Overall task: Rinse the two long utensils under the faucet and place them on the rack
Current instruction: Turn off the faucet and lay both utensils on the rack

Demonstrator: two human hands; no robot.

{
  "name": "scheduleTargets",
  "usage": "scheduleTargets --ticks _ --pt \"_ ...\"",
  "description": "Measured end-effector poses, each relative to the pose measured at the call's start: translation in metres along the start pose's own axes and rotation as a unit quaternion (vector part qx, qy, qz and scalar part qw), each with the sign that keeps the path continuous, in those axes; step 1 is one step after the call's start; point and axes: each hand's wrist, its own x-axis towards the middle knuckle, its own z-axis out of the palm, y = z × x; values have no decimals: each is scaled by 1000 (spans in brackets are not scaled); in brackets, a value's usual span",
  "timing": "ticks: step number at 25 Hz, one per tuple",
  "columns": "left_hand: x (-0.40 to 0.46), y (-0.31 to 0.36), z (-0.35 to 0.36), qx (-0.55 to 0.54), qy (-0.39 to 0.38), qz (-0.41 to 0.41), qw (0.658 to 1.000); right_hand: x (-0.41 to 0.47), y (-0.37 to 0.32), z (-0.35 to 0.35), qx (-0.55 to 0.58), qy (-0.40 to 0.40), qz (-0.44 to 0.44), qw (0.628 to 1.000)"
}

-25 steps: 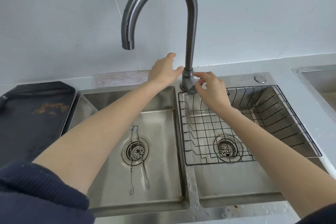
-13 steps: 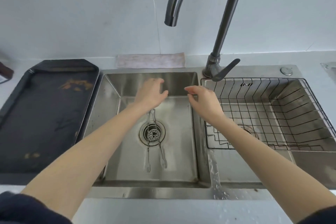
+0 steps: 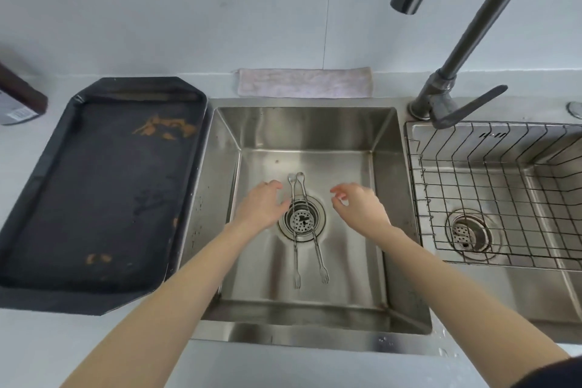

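Two long thin metal utensils with small fork tips lie side by side on the floor of the left sink basin, crossing the drain strainer. My left hand hovers open just left of their upper ends, fingertips close to them. My right hand is open to their right, holding nothing. The dark faucet stands at the upper right, its spout over the left basin; no water runs. The black wire rack sits in the right basin.
A black tray with brown stains lies on the counter left of the sink. A pale folded cloth rests behind the basin. A dark container stands at the far left. The right drain shows through the rack.
Both hands left the faucet base and came down into the left basin, either side of the utensils. The view has shifted left and downward.
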Motion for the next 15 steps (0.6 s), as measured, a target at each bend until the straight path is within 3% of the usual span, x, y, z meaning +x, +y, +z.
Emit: scheduleTargets --ticks 15 --pt "46 -40 78 -106 -112 -91 984 50 16 74 -50 -157 143 976"
